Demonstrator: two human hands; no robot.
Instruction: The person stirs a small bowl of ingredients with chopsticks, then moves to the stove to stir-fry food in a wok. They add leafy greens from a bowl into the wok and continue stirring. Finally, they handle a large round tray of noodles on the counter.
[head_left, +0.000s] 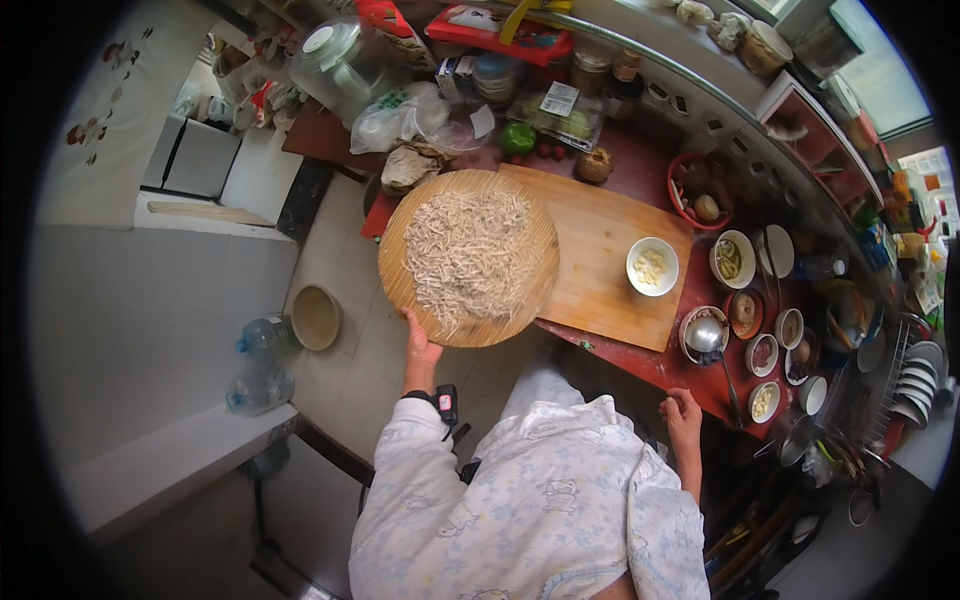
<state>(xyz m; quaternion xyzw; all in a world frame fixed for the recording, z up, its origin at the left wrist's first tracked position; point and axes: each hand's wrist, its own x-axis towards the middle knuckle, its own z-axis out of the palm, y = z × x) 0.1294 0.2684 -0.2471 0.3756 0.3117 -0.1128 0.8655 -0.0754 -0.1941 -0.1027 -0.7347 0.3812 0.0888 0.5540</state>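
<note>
My left hand (421, 339) grips the near edge of a round ribbed wooden tray (536, 300). A heap of short pale noodles (472, 259) covers the tray's middle. The tray overlaps the left part of a rectangular wooden board (600, 225) on the red table. Near the board's right end stands a white bowl (652, 266) with pale yellow pieces in it. My right hand (681, 411) hangs beside the table's front edge, fingers loosely curled, and seems to hold nothing; whether the fingers touch each other is unclear.
Several food bowls and a steel ladle (705, 334) crowd the table's right side. Behind the board are a red basket (699, 222), a green pepper (517, 138) and a clear plastic box (574, 112). On the floor at left stand a bin (316, 318) and large plastic bottles (262, 360).
</note>
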